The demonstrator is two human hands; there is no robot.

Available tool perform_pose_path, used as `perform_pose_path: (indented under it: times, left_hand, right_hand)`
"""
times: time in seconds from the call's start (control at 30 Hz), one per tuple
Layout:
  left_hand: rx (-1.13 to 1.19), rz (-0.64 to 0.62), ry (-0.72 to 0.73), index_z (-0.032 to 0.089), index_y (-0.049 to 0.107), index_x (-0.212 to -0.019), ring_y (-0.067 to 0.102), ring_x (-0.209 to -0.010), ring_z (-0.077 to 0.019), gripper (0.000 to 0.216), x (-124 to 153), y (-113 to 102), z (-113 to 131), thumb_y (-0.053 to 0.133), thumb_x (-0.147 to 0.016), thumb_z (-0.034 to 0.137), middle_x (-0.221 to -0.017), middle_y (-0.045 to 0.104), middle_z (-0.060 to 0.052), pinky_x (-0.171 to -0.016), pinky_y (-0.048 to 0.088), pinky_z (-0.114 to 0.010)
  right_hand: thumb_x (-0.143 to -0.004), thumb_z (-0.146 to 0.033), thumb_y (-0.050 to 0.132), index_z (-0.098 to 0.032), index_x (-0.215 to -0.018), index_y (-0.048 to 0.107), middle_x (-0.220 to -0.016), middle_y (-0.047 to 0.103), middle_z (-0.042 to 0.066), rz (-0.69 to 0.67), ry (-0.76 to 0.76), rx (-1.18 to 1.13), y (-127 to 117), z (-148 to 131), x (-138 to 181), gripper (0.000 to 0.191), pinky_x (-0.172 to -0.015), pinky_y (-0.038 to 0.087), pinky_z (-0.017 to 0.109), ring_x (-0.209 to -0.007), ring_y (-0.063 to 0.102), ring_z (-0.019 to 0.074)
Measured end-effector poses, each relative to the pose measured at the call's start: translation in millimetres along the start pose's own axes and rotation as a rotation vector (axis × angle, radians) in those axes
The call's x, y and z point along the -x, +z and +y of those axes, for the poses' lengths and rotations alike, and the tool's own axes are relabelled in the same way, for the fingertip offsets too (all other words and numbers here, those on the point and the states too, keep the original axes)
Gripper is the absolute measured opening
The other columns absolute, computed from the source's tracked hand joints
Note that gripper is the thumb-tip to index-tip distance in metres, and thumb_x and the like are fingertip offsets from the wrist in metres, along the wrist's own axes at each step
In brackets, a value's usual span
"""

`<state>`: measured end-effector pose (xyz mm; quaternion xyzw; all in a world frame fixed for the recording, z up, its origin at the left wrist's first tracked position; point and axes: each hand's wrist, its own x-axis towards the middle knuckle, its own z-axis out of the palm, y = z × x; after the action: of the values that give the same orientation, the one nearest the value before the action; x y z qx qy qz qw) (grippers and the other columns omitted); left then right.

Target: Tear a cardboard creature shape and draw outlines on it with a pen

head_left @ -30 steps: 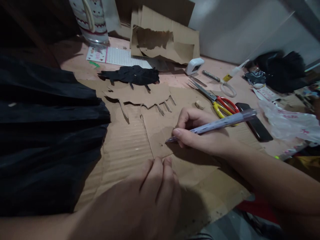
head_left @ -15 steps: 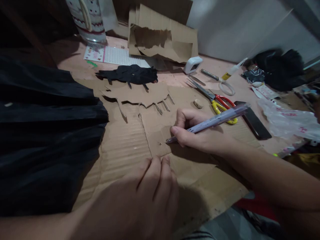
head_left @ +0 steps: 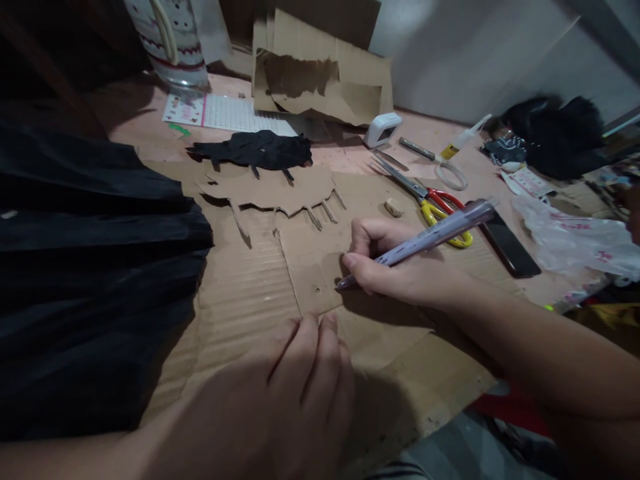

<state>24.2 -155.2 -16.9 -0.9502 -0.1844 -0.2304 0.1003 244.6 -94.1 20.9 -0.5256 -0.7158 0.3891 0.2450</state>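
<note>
My right hand (head_left: 400,270) is closed around a pale purple pen (head_left: 417,245), its tip down at a piece of brown cardboard (head_left: 305,247) with a small dark hole near its lower edge. At that lower edge, my left hand (head_left: 295,387) has its fingers bent and close together, fingertips against the cardboard; the thumb is hidden. The piece's upper part has a jagged cut edge with thin leg-like strips. Beyond it lies a black cut-out shape (head_left: 257,150) with short legs. A larger corrugated cardboard sheet (head_left: 235,307) is underneath.
Black pleated material (head_left: 95,287) covers the left side. Scissors (head_left: 427,200) with red and yellow handles, a phone (head_left: 510,243), a tape ring (head_left: 451,175) and a plastic bag (head_left: 580,233) are to the right. A clear jug (head_left: 175,50) and folded cardboard (head_left: 360,77) stand behind.
The pen tip has shifted slightly right across the cardboard, away from the hole. My left hand keeps its place at the lower edge. The whole view has drifted a little.
</note>
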Motion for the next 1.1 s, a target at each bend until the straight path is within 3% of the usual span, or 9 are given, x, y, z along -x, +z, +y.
perform_pose_path:
  times: [0.2,0.4,0.63,0.9,1.1]
  left_hand:
    - [-0.008,-0.028,-0.013,0.011,0.066,-0.116,0.069,-0.111,-0.0248,0.033,3,0,1,0.036,-0.102,0.014,-0.118,0.077,-0.011,-0.097,0.044,-0.038]
    - [-0.007,0.019,0.001,0.01,0.066,-0.115,0.068,-0.108,-0.0246,0.032,2,1,0,0.037,-0.1,0.011,-0.116,0.078,-0.012,-0.096,0.044,-0.037]
    - [-0.009,-0.015,-0.034,0.011,0.062,-0.12,0.067,-0.112,-0.0247,0.027,4,0,4,0.042,-0.102,0.017,-0.12,0.076,-0.011,-0.099,0.044,-0.037]
    - [0.014,-0.006,-0.006,0.012,0.059,-0.121,0.068,-0.11,-0.0243,0.029,6,6,1,0.041,-0.098,0.016,-0.12,0.076,-0.011,-0.097,0.044,-0.036]
    - [0.008,-0.002,-0.004,0.01,0.058,-0.121,0.066,-0.111,-0.025,0.028,7,4,0,0.043,-0.098,0.017,-0.119,0.076,-0.012,-0.099,0.043,-0.037]
  right_hand:
    - [-0.079,-0.022,0.06,-0.024,-0.064,0.043,-0.055,0.051,-0.005,0.009,0.016,0.03,-2,-1,2,0.023,-0.045,0.033,0.022,-0.051,0.047,0.01]
    - [-0.079,-0.018,0.059,-0.023,-0.063,0.042,-0.053,0.05,-0.006,0.017,0.018,0.03,-7,-2,0,0.024,-0.045,0.033,0.022,-0.05,0.047,0.0092]
    - [-0.086,-0.025,0.062,-0.024,-0.068,0.045,-0.049,0.055,-0.006,0.058,0.053,-0.059,-14,3,10,0.025,-0.045,0.036,0.022,-0.047,0.05,0.0104]
    - [-0.084,-0.023,0.064,-0.023,-0.067,0.046,-0.051,0.057,-0.005,-0.034,0.07,-0.065,-11,0,6,0.025,-0.043,0.031,0.02,-0.046,0.05,0.0094]
    - [-0.082,-0.021,0.063,-0.023,-0.066,0.045,-0.053,0.055,-0.005,-0.008,0.051,-0.022,-12,1,4,0.024,-0.044,0.032,0.021,-0.048,0.048,0.0088]
